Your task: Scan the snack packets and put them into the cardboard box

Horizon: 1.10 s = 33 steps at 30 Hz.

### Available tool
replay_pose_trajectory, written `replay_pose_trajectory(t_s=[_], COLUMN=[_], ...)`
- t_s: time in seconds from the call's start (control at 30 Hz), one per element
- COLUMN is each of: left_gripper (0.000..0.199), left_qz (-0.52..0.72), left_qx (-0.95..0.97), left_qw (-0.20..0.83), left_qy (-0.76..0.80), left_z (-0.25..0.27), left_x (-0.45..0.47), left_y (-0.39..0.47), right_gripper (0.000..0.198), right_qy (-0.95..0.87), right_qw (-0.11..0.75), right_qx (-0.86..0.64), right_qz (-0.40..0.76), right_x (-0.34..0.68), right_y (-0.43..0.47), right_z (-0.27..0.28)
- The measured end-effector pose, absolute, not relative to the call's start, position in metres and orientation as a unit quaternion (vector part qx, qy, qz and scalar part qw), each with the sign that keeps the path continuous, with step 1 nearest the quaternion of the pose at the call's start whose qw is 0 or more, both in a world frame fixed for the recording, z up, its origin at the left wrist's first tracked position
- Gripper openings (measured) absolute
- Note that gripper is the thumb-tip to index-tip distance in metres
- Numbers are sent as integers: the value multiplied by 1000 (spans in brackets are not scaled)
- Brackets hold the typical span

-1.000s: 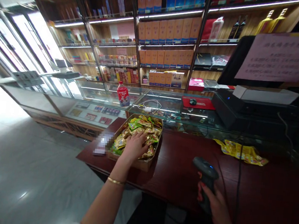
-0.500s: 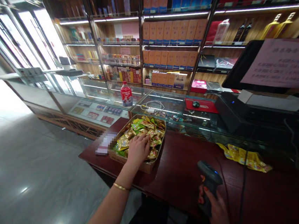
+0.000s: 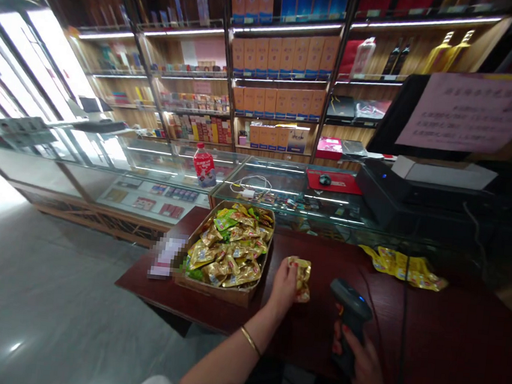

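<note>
Clutching a snack packet (image 3: 301,278), the left hand (image 3: 284,283) sits between box (image 3: 210,288) and scanner (image 3: 348,303).

Head-worn view — down, perhaps slightly tilted

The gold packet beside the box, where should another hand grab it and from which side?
Probably the packet's free right edge, coming from the scanner side. The left hand covers its left edge, and the box blocks that side. It is flat, so pinch the edge seam.
</note>
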<state>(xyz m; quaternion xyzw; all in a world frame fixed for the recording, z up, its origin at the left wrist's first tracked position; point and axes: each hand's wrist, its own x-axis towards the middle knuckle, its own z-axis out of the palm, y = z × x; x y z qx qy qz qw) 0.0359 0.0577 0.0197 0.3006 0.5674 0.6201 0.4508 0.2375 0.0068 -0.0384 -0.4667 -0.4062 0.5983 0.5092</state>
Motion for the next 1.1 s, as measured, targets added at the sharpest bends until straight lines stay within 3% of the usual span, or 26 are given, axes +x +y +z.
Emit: replay_pose_trajectory(t_s=[0.07, 0.27, 0.4, 0.47, 0.63, 0.9, 1.1], left_gripper=[25, 76, 87, 86, 59, 49, 34], left_qz=[617, 677, 705, 706, 694, 700, 690], left_qx=[280, 238, 200, 184, 156, 118, 119], left_qw=[481, 520, 519, 524, 581, 634, 632], left_qy=[557, 463, 441, 440, 396, 307, 334], left_z=[2, -27, -29, -25, -15, -17, -22], left_x=[36, 25, 23, 21, 13, 14, 11], left_y=[68, 72, 72, 71, 67, 66, 70], right_gripper=[56, 55, 50, 49, 44, 43, 44], right_qy=[-407, -433, -441, -441, -448, -439, -449], right_qw=[501, 471, 456, 456, 458, 462, 454], right_qx=[-464, -454, -447, -448, -437, -443, -443], right_qz=[606, 620, 631, 630, 631, 631, 629], right_x=[235, 232, 233, 233, 233, 232, 232], right_y=[5, 6, 6, 5, 4, 5, 6], right_z=[-35, -31, -32, -33, -35, -35, -33])
